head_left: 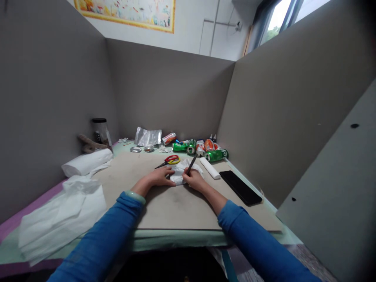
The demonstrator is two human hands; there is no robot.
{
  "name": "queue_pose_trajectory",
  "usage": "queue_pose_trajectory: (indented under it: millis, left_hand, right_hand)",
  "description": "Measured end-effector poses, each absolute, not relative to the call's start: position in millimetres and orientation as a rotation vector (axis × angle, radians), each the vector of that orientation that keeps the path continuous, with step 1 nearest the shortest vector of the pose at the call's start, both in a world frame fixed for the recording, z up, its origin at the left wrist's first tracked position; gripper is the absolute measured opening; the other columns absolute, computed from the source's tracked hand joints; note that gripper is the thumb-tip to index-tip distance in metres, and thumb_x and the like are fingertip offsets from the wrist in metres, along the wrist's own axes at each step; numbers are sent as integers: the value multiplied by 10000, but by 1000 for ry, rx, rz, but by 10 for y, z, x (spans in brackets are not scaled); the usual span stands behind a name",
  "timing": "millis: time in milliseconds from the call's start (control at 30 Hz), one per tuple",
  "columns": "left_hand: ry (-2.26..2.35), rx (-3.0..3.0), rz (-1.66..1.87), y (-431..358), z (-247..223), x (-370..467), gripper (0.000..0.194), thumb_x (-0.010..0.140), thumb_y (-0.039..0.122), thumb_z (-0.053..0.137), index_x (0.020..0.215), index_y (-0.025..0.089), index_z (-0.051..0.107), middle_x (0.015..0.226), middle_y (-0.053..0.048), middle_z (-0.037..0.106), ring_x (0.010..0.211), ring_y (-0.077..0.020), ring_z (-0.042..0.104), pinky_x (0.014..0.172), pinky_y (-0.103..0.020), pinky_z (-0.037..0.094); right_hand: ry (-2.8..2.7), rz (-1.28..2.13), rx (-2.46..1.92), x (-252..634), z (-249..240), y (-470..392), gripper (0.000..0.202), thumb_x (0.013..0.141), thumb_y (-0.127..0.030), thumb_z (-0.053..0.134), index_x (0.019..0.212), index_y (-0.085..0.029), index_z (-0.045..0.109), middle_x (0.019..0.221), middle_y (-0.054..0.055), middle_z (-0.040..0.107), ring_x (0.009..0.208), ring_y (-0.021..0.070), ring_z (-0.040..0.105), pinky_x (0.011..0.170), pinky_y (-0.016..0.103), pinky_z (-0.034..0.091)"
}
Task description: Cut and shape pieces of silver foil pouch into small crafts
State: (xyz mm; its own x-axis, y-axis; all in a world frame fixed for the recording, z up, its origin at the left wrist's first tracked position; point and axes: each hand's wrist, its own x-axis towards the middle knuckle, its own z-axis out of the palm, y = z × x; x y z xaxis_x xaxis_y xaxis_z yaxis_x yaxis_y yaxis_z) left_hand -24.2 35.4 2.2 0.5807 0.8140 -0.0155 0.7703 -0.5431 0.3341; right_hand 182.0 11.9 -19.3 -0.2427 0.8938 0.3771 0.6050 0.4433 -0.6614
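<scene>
A dark pen-like tool (191, 165) is gripped in my right hand (194, 179), its upper end slanting up to the right. Below its fingers lies a small white sheet or piece (177, 177) on the beige board (176, 211). My left hand (160, 177) rests at the left edge of this white piece, fingers bent and apart, thumb toward the near edge. Crumpled white tissue (196, 166) is just behind my right hand. Scissors with red and yellow handles (172, 159) lie behind my left hand, blades pointing left. The tool's lower tip is hidden by my fingers.
Several crushed cans (216, 155) and a silver metal sheet (148, 137) stand at the back. A white bar (209, 168) and black phone (241, 188) lie right. Left are a white roll (87, 162), white cloth (63, 215) and a jar (102, 133). Grey panels surround the table.
</scene>
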Motion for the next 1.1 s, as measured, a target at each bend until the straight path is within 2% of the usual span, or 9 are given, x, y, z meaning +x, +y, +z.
queue_pose_trajectory:
  millis: [233,500,733,1100]
  left_hand:
    - [1284,2527,217,364,7,-247,751,697,580,625,1344,242,452,1462,-55,328,1322,-297,307,1088,-346,232]
    - [1244,2513,209,397,-29,-273,744,686,637,610,1320,269,484,1484,-51,282,1345,-302,260,1096,-363,205]
    - [1213,2536,209,403,-43,-283,751,679,658,602,1308,261,499,1481,-55,286,1341,-284,276,1092,-334,212]
    - [1221,2509,225,423,-70,-289,780,657,676,610,1313,270,494,1474,-53,303,1347,-294,260,1098,-368,212]
  right_hand:
    - [-1936,559,-1216,1828,-241,161,163,754,-259,460,631,-165,512,529,-33,464,536,103,428,518,213,307]
    - [-1788,646,-1167,1854,-266,184,227,780,-357,481,685,-159,540,555,-24,520,551,113,486,544,215,360]
    - [-1832,609,-1218,1836,-244,150,218,786,-345,476,704,-161,560,587,-3,570,589,131,523,557,223,365]
    - [-1880,587,-1222,1828,-239,144,213,790,-335,474,728,-163,583,611,1,583,616,138,532,575,225,374]
